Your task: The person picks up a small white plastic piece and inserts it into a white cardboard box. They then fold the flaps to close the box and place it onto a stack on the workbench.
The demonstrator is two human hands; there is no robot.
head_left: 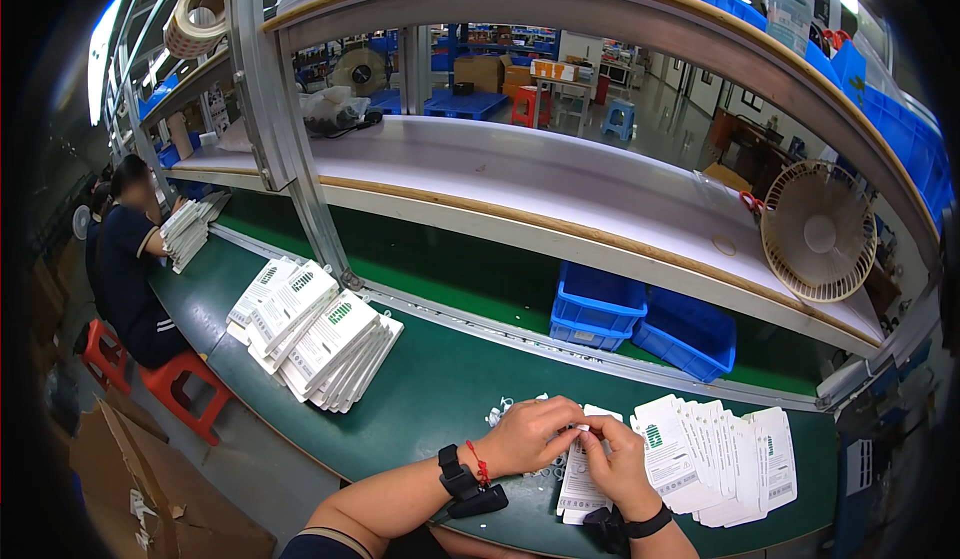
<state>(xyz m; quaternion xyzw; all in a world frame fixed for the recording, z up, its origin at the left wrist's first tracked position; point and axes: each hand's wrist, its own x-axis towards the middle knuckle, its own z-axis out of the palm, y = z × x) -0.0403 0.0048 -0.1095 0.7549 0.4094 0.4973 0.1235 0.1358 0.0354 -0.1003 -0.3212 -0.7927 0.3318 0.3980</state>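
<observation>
Head view: there it was, a white printed card (578,491) right under my two hands on the green surface (430,389), its long axis running away from me, leaning only slightly. My left grip (525,437) came across from the left, over its far part; my right grip (618,467) sat along its right edge, and that was the nearer of the two, covering more of it. Both sets of fingertips met above the card's far end, drawn close together, a speck of white between them. Was I pinching a small piece, or the card's own edge? I couldn't tell, for either grip!

Small pale rings (500,411) lay scattered beyond and under my left grip, just beside the card. Off to the right, near my right grip, spread a fan of similar cards (720,459); the big stacks (325,344) lay well apart, over to the left.

Now for what was hidden: my fingers blocked the card's middle and much of its far end, and the dark thing at my right wrist (605,529) covered its near right corner. Small print blurred out, and the rings by my left grip were too tiny to count.
</observation>
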